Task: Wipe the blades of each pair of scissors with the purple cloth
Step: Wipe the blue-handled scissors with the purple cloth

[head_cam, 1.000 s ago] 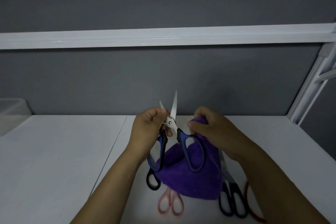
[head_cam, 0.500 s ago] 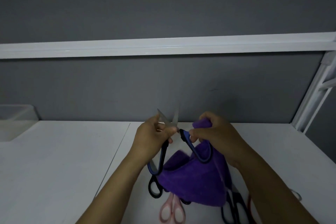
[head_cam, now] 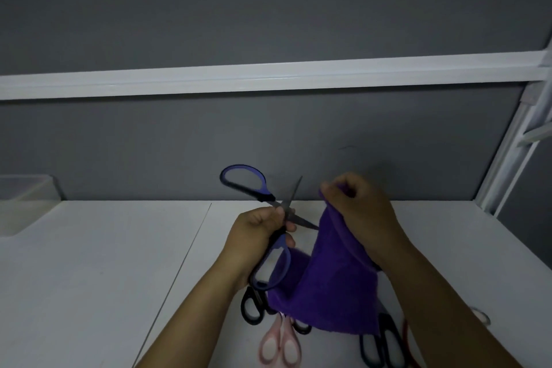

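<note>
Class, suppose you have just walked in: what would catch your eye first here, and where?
The blue-handled scissors stand out, splayed wide open in the left hand above the white table. Beside them, the purple cloth hangs from the right hand, hiding the blades of pink scissors lying below.

The scissors (head_cam: 266,196) sit open in the left hand (head_cam: 254,236), pinched by its fingers (head_cam: 270,215). The cloth (head_cam: 337,278) hangs from the right hand (head_cam: 361,212), just right of those fingers. On the counter (head_cam: 89,263) below lie a second pair (head_cam: 253,322), a third pair (head_cam: 279,329) nearer the person, and a fourth pair (head_cam: 383,337) rightward. A bin (head_cam: 24,197) sits far left.
</note>
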